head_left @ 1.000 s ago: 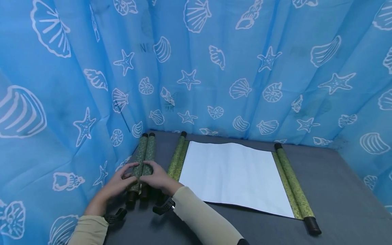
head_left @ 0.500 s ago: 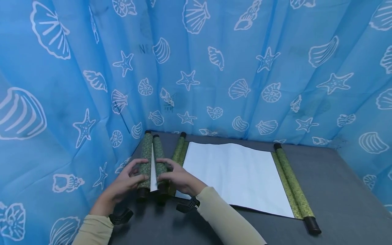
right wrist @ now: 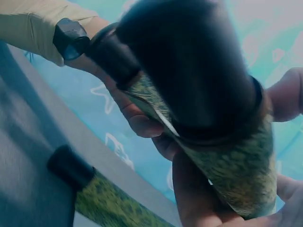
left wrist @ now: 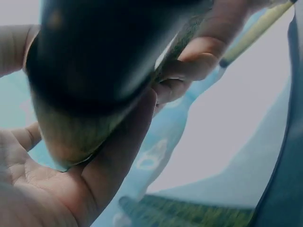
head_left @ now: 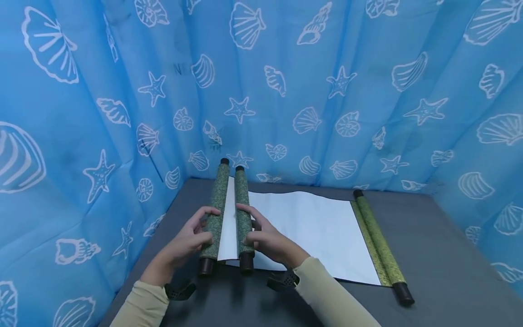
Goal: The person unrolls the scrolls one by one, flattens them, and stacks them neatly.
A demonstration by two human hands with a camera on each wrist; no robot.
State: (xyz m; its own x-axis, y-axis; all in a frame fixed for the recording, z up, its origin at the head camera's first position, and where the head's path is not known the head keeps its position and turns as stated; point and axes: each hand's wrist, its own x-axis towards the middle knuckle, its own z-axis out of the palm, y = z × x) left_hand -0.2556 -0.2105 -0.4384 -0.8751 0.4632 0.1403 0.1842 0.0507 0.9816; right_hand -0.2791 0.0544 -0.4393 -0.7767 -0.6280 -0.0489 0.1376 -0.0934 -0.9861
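A dark green scroll is partly unrolled between my hands, a narrow strip of white paper [head_left: 229,222] showing between its two rollers. My left hand [head_left: 188,238] grips the left roller [head_left: 219,195] with fingers and thumb. Around the right roller [head_left: 243,195] curl the fingers of my right hand [head_left: 269,238]. Black end caps finish both rollers; one cap [left wrist: 109,52] fills much of the left wrist view. The held scroll is raised and overlaps the left end of a yellow-green scroll lying unrolled, its white sheet [head_left: 306,231] face up.
The lying scroll's right roller [head_left: 380,240] slants across the grey table [head_left: 441,254]. Its other roller [right wrist: 113,203] shows below the hands in the right wrist view, hidden in the head view. A blue shell-patterned curtain [head_left: 286,91] hangs behind and at the left.
Both hands have lifted the dark green scroll and carried it right, over the lying scroll's left end. Its rollers, side by side before, have been drawn apart, exposing white paper.
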